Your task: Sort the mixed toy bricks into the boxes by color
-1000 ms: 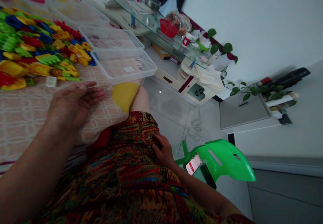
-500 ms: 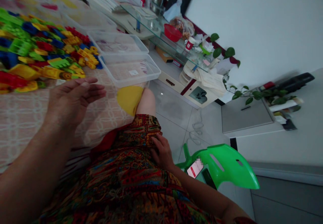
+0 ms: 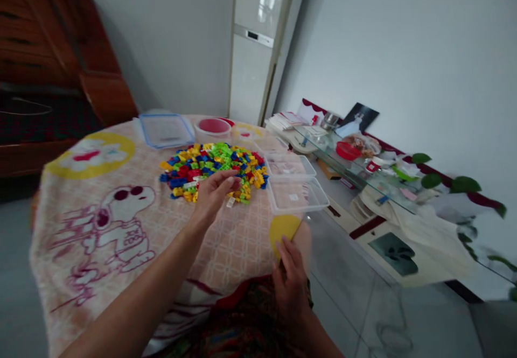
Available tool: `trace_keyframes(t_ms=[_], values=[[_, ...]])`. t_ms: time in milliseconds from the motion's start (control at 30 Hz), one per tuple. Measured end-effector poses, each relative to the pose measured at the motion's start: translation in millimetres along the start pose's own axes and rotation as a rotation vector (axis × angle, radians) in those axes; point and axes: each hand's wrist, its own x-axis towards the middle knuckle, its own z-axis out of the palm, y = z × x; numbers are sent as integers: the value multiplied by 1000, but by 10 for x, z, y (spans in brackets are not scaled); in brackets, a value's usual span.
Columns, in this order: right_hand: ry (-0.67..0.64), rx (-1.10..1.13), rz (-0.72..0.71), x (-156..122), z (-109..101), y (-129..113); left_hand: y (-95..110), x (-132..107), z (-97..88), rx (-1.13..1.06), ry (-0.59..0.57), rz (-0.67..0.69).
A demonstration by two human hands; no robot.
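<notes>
A heap of coloured plastic building blocks (image 3: 214,170) lies on a table under a pink cartoon-print cloth (image 3: 105,212). My left hand (image 3: 214,194) hovers at the near edge of the heap, fingers loosely spread, holding nothing. My right hand (image 3: 291,280) rests flat on my knee at the table's edge, fingers stretched toward the cloth's yellow patch (image 3: 283,229). Two clear plastic tubs (image 3: 297,194) stand to the right of the blocks.
A clear lid with a blue rim (image 3: 165,130) and a pink bowl (image 3: 212,128) sit behind the blocks. A glass shelf unit (image 3: 363,169) with clutter runs along the right wall. A tall white appliance (image 3: 258,46) stands at the back, dark wooden furniture (image 3: 52,83) on the left.
The view has swung up and left, so the whole table shows. My left hand has lifted toward the blocks. My right hand has slid forward along my leg to the knee.
</notes>
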Motion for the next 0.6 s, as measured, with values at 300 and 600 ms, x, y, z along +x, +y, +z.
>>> trace_keyframes(t_ms=[300,600], values=[[101,8,-171,778,452,262,-41,540,-300,259,132,256],[31,105,-289,1365,1103,167,-234,771,-433,573,135,371]])
